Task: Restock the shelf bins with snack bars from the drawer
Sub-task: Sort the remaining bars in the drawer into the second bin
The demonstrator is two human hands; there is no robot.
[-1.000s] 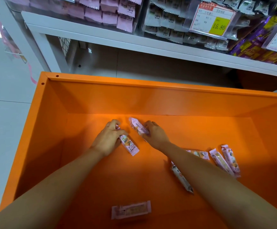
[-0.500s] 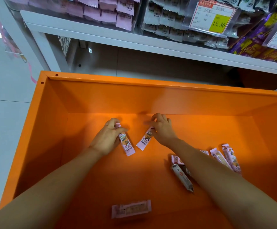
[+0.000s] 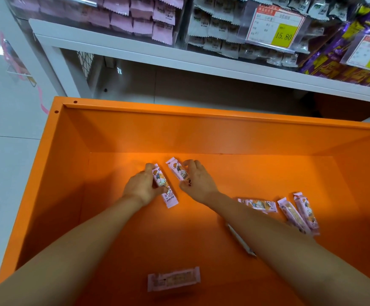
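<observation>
swinging the right snack bar round, my right hand now pinches it parallel to the left snack bar that my left hand grips. i judge both ready to lift.

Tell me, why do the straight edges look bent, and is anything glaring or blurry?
Head view: the wide-angle lens bows the white shelf and the orange drawer rim; a bright patch glows on the drawer floor near its back wall; the purple packets at the right edge are smeared; the price tag reads 15.80.

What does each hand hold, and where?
Left hand grips one snack bar by its upper half; right hand holds a second bar at its lower end.
</observation>
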